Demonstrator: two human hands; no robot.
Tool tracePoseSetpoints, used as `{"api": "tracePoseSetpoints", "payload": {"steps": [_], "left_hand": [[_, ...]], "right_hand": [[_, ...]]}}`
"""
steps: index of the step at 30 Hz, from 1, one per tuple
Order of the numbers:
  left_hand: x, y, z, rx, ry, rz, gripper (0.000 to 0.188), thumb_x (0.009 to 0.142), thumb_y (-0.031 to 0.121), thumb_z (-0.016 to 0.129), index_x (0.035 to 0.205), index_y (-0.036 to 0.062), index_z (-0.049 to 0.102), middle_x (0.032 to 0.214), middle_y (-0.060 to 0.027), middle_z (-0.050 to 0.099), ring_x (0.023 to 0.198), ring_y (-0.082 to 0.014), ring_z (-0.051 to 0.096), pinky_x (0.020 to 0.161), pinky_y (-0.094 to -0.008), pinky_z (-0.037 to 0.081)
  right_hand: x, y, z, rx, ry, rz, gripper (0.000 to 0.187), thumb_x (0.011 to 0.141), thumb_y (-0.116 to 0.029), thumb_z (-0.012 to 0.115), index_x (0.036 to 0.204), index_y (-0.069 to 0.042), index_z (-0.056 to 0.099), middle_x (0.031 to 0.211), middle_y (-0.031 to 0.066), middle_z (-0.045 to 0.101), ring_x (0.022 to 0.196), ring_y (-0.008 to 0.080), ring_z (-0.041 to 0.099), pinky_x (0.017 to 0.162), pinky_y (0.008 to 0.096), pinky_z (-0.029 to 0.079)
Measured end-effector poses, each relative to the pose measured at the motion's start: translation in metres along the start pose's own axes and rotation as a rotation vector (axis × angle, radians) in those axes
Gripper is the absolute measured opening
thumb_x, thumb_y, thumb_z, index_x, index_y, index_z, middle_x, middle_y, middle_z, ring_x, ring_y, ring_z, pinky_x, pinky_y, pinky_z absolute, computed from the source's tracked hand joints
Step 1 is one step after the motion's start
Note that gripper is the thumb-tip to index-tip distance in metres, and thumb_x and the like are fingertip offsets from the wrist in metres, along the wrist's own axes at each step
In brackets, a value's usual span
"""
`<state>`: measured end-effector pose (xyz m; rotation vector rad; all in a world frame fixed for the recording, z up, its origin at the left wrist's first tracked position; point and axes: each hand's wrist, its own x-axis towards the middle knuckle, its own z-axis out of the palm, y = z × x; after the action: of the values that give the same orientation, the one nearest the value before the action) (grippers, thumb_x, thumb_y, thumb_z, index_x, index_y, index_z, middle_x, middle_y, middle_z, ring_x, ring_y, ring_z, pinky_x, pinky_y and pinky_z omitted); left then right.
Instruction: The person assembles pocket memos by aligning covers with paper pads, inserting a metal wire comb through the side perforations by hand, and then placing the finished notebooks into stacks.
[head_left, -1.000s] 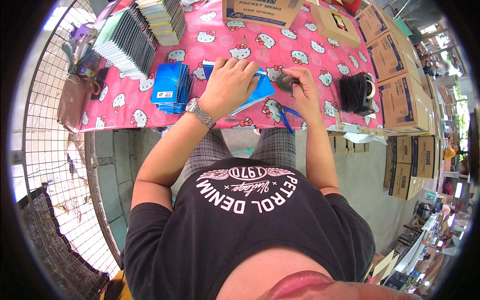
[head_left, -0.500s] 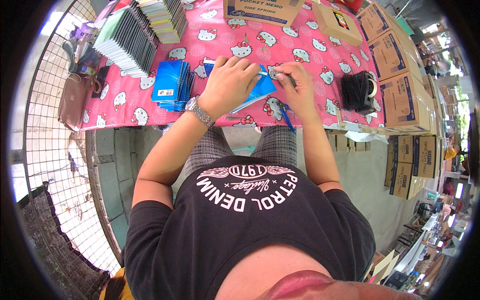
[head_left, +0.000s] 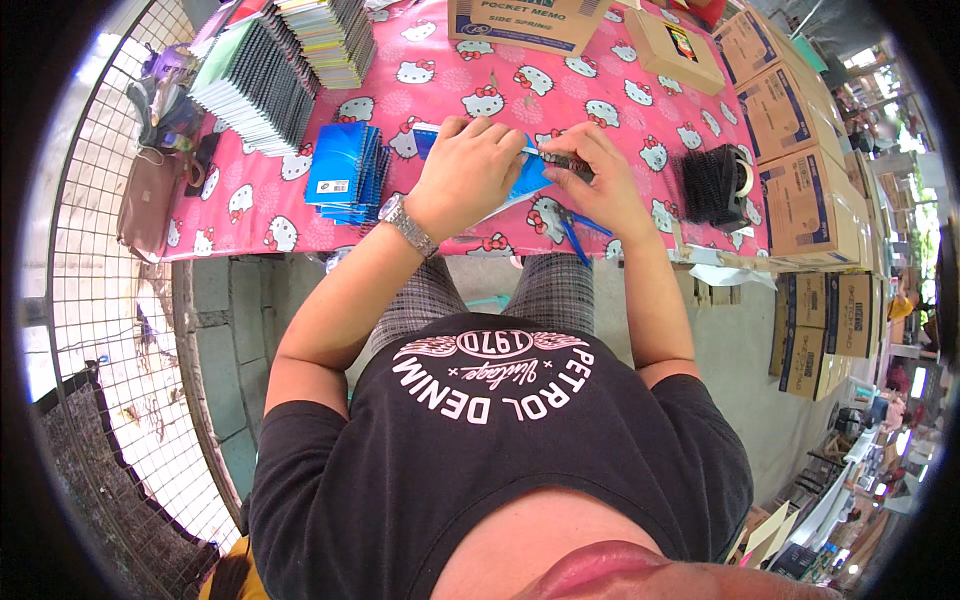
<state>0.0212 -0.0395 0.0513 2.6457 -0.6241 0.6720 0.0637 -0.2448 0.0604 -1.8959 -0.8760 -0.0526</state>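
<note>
At upper centre, a blue-handled tool (head_left: 574,239) lies nearest on the worktop (head_left: 440,100). Just beyond, fingers of the right hand (head_left: 603,180) pinch a dark coil (head_left: 565,162) by a blue notebook (head_left: 528,181); the left hand (head_left: 468,170) covers it, fingers bent, grip unclear.

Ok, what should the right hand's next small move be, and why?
I'd probably ease the dark coil toward the near edge of the blue notebook and try to start it there. The right hand pinches the coil close beside that edge, and the left hand lies across the notebook, seemingly steadying it. Whether they already engage isn't clear.
</note>
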Motion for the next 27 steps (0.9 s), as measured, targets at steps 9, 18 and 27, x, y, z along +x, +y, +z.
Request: {"api": "tracePoseSetpoints", "payload": {"steps": [9, 18, 27], "left_hand": [[0.000, 0.017, -0.004, 0.065, -0.065, 0.003, 0.027, 0.087, 0.024, 0.063, 0.110, 0.0114, 0.055, 0.096, -0.0041, 0.065, 0.094, -0.0233, 0.061, 0.091, -0.0446, 0.040], [-0.004, 0.008, -0.003, -0.033, -0.151, -0.001, 0.022, 0.089, 0.023, 0.062, 0.108, 0.0132, 0.057, 0.098, -0.0046, 0.064, 0.100, -0.0241, 0.060, 0.098, -0.0497, 0.037], [-0.009, 0.009, 0.005, 0.136, 0.111, -0.180, 0.037, 0.085, 0.045, 0.067, 0.105, 0.0143, 0.062, 0.105, -0.0028, 0.060, 0.120, -0.0266, 0.049, 0.098, -0.0706, 0.027]], "right_hand": [[-0.003, -0.018, -0.006, -0.191, -0.016, 0.109, 0.025, 0.092, -0.014, 0.061, 0.117, -0.008, 0.061, 0.084, 0.0066, 0.061, 0.070, 0.0199, 0.062, 0.065, 0.0326, 0.050], [0.012, 0.086, -0.008, 0.047, 0.223, 0.800, 0.045, 0.091, -0.041, 0.062, 0.117, -0.005, 0.058, 0.097, 0.0144, 0.065, 0.087, 0.0237, 0.065, 0.073, 0.0377, 0.054], [0.004, 0.197, -0.024, -0.407, -0.127, 0.685, 0.058, 0.088, -0.050, 0.062, 0.123, -0.003, 0.056, 0.124, 0.0162, 0.060, 0.108, 0.0286, 0.062, 0.092, 0.0408, 0.049]]}}
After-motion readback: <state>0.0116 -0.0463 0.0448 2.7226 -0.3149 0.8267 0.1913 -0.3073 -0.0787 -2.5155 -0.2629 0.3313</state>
